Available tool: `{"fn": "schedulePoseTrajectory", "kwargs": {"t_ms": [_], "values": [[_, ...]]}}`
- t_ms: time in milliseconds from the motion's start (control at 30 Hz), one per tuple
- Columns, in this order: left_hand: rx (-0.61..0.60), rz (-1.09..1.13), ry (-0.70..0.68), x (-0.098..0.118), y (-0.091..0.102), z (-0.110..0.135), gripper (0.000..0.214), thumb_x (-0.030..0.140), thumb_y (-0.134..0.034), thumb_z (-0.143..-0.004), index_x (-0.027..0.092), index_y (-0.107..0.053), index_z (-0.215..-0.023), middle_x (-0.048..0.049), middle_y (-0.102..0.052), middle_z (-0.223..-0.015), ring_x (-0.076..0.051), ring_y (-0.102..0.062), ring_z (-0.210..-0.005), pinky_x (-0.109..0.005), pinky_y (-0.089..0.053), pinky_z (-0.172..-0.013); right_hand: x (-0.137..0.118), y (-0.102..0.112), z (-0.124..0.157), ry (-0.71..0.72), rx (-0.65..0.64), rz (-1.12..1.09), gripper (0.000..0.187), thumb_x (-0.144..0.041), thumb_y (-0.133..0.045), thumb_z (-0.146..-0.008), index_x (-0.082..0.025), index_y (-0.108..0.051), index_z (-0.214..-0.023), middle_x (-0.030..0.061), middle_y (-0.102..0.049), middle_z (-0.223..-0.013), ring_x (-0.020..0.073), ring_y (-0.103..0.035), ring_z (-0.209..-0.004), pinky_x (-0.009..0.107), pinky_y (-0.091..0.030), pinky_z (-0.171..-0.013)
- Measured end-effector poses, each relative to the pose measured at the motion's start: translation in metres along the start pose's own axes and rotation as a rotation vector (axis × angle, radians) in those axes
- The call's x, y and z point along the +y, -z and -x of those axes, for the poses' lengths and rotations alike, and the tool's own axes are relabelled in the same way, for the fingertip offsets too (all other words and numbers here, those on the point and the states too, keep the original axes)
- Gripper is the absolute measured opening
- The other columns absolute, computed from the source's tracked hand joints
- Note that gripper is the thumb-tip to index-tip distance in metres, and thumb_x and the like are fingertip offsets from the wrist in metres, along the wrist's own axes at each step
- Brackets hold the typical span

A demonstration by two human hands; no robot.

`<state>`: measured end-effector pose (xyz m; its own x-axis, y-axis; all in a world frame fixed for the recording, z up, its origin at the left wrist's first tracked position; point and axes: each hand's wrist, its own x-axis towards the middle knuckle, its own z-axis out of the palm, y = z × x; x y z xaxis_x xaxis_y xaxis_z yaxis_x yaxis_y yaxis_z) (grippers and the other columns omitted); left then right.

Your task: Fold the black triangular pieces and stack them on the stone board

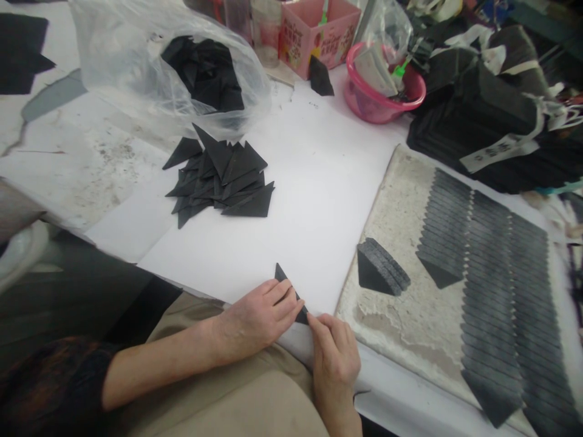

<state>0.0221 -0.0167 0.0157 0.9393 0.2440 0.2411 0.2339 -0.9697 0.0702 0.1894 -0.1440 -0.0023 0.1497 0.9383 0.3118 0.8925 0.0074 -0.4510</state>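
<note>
A small black triangular piece (283, 276) lies on the white sheet (314, 200) near the table's front edge. My left hand (257, 315) rests flat on it, fingers stretched over the piece. My right hand (334, 355) pinches the piece's lower right corner with its fingertips. A loose heap of black triangles (223, 179) lies further back on the sheet. To the right, a short stack of triangles (380, 270) and long overlapping rows of them (492, 267) lie on a worn board (410, 328).
A clear plastic bag (136, 67) holding more black pieces sits at the back left. A pink bowl (364, 103), a pink box (314, 36) and bundles of black material (492, 109) crowd the back right. Beige cloth (237, 394) covers my lap.
</note>
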Motion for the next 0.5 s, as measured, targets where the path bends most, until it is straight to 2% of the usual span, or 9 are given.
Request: {"fn": "schedulePoseTrajectory", "kwargs": {"t_ms": [167, 267, 400, 500], "values": [[0.037, 0.083, -0.032, 0.0018, -0.0012, -0.0047, 0.021, 0.010, -0.047, -0.096, 0.008, -0.060, -0.112, -0.0132, -0.062, -0.114, -0.024, -0.056, -0.114, -0.038, -0.046, -0.096, -0.0008, 0.0011, 0.0010, 0.002, 0.011, 0.008, 0.023, -0.013, -0.054, -0.094, -0.021, -0.067, -0.110, 0.0054, -0.063, -0.092, 0.0146, -0.054, -0.081, 0.029, -0.043, -0.073], [0.052, 0.087, -0.029, 0.0022, -0.0008, -0.0066, 0.023, 0.010, -0.045, -0.096, 0.008, -0.060, -0.114, -0.0123, -0.063, -0.110, -0.024, -0.057, -0.110, -0.038, -0.048, -0.093, 0.0002, 0.0028, 0.0029, -0.015, 0.014, 0.001, 0.022, -0.014, -0.055, -0.093, -0.022, -0.067, -0.110, 0.0049, -0.064, -0.093, 0.0144, -0.054, -0.083, 0.029, -0.044, -0.075], [0.067, 0.060, -0.042, 0.0039, -0.0001, -0.0066, 0.026, 0.012, -0.049, -0.096, 0.007, -0.058, -0.120, -0.0133, -0.063, -0.111, -0.025, -0.057, -0.111, -0.038, -0.049, -0.091, -0.0001, 0.0047, 0.0044, -0.057, 0.048, -0.022, 0.014, -0.016, -0.058, -0.092, -0.020, -0.068, -0.101, 0.0043, -0.064, -0.088, 0.0142, -0.057, -0.083, 0.028, -0.046, -0.076], [0.057, 0.051, -0.044, 0.0063, -0.0005, -0.0061, 0.025, 0.012, -0.051, -0.095, 0.006, -0.059, -0.117, -0.0147, -0.063, -0.112, -0.026, -0.057, -0.112, -0.038, -0.049, -0.092, -0.0011, 0.0052, 0.0040, -0.056, 0.052, -0.026, 0.014, -0.015, -0.057, -0.092, -0.020, -0.069, -0.099, 0.0042, -0.064, -0.087, 0.0139, -0.058, -0.081, 0.027, -0.046, -0.073]]}}
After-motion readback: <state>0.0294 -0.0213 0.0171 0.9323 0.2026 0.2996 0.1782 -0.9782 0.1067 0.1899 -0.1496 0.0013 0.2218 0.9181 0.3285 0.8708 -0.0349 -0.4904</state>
